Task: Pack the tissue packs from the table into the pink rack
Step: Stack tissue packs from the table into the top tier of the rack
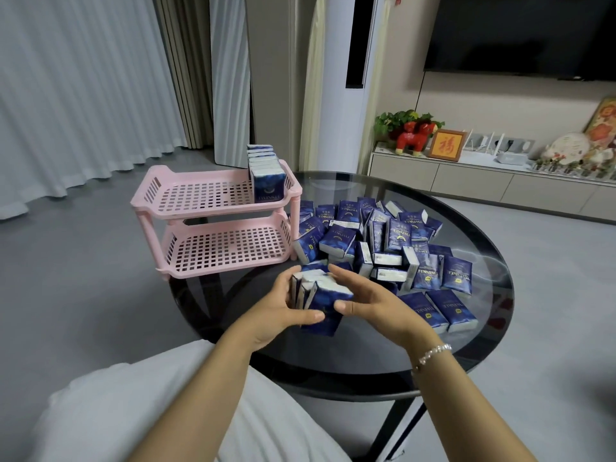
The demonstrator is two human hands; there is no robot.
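Both hands press together a small stack of upright dark-blue tissue packs [320, 295] near the table's front. My left hand [283, 311] grips the stack's left side and my right hand [363, 300] its right side. Behind them a loose heap of the same blue packs [383, 241] covers the middle of the round glass table [333, 361]. The two-tier pink rack [186, 201] stands at the table's left edge. A row of several packs [266, 171] stands upright at the right end of its top shelf. The bottom shelf holds nothing.
Two packs [436, 310] lie flat to the right of my right hand. A white-clothed knee [133, 405] sits below the table's near edge. Curtains hang at the left, and a TV cabinet with ornaments [500, 181] runs along the far right wall.
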